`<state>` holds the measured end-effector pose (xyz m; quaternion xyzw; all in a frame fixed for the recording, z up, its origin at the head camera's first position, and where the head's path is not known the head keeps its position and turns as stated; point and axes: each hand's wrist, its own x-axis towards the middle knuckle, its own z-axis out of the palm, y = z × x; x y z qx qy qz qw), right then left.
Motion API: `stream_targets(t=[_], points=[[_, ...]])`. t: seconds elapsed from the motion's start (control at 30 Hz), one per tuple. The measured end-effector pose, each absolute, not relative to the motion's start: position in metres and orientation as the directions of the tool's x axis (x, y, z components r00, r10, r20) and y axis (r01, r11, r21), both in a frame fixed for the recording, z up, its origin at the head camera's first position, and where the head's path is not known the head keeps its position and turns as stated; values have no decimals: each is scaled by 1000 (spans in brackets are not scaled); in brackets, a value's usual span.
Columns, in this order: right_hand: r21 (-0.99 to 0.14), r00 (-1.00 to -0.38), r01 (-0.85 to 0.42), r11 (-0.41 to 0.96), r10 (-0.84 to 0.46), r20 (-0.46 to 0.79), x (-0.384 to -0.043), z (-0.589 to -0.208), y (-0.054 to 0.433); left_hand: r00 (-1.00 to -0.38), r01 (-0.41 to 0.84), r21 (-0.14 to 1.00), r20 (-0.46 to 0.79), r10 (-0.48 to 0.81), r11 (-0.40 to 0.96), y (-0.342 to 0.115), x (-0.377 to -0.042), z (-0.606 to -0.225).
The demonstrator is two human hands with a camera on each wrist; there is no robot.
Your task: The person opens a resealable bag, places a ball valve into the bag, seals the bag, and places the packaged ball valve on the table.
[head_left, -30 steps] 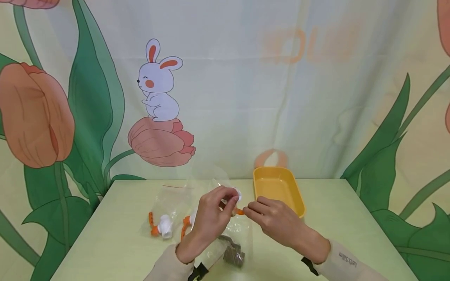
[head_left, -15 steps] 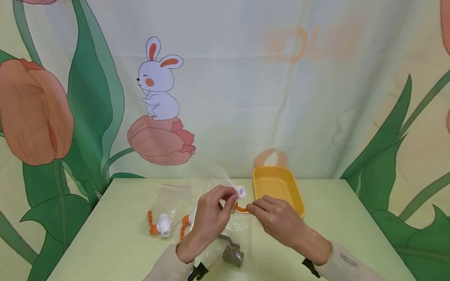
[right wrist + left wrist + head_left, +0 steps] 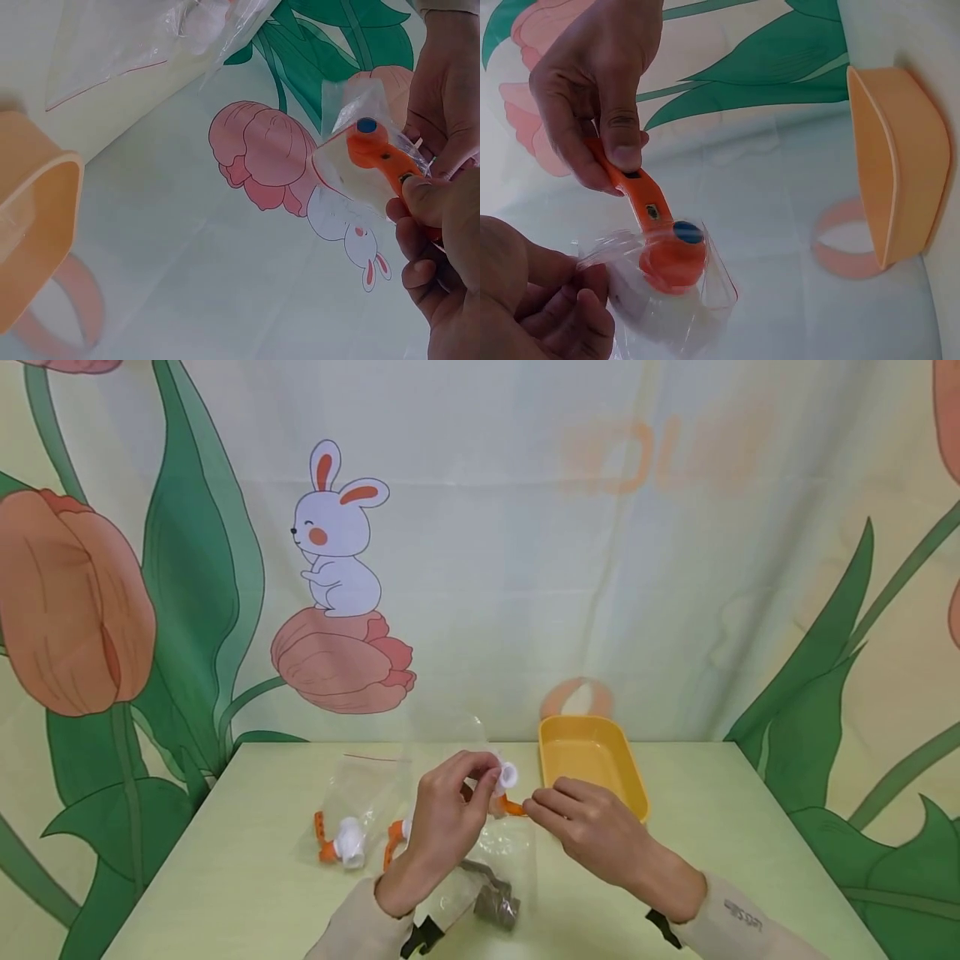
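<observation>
A white ball valve [image 3: 509, 775] with an orange handle [image 3: 651, 210] sits partly in a clear plastic bag [image 3: 714, 315], above the table. My left hand [image 3: 448, 802] pinches the bag's edge beside the valve. With thumb and fingers, my right hand [image 3: 596, 825] grips the free end of the handle, which sticks out of the bag's mouth. A blue cap [image 3: 688, 232] tops the handle's hub. Most of the white body lies behind plastic in the left wrist view. In the right wrist view the right hand [image 3: 450, 247] covers the handle's end.
A yellow tray [image 3: 641, 781] stands at the back, right of centre. On the left lies a bagged white valve [image 3: 350, 843] with an orange handle. Another orange-handled one [image 3: 394, 842] is half hidden by the left wrist. A bagged grey valve [image 3: 497, 906] lies in front.
The valve has turned slightly, so its white round opening now shows beside the left fingers. My right hand has shifted a little right, still holding the handle.
</observation>
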<state>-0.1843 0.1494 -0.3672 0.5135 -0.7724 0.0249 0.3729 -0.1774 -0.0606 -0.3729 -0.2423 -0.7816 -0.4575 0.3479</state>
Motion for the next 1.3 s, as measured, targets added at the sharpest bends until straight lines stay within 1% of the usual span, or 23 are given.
stream_targets(t=[0.27, 0.37, 0.5, 0.6, 0.7, 0.83, 0.97, 1.07, 1.2, 1.3], points=[[299, -197, -810, 504, -715, 670, -185, -370, 148, -598, 687, 497, 801, 25, 529, -64, -175, -373], [297, -188, -806, 511, -698, 691, -185, -370, 148, -597, 676, 505, 802, -3, 536, -65, -175, -374], [279, -197, -802, 528, -675, 711, -185, -370, 148, -596, 665, 503, 803, -13, 552, -65, -175, -374], [247, -224, -797, 551, -649, 727, -183, -371, 147, -607, 668, 512, 795, -3, 540, -65, -176, -374], [211, -238, -796, 568, -614, 752, -183, -374, 146, -631, 677, 546, 776, 8, 493, -64, -175, -375], [165, -233, -805, 570, -559, 796, -184, -377, 143, -648, 692, 569, 761, 34, 444, -61, -174, -376], [127, -238, -811, 571, -521, 820, -184, -377, 139, -644, 705, 564, 763, 56, 431, -58, -173, -376], [105, -257, -811, 576, -511, 820, -184, -377, 138, -648, 706, 562, 758, 72, 430, -57, -172, -375], [94, -266, -817, 569, -517, 814, -186, -377, 137, -662, 702, 569, 743, 97, 428, -57, -171, -374], [119, -254, -827, 550, -553, 793, -188, -376, 137, -671, 701, 580, 733, 110, 414, -57, -171, -373]])
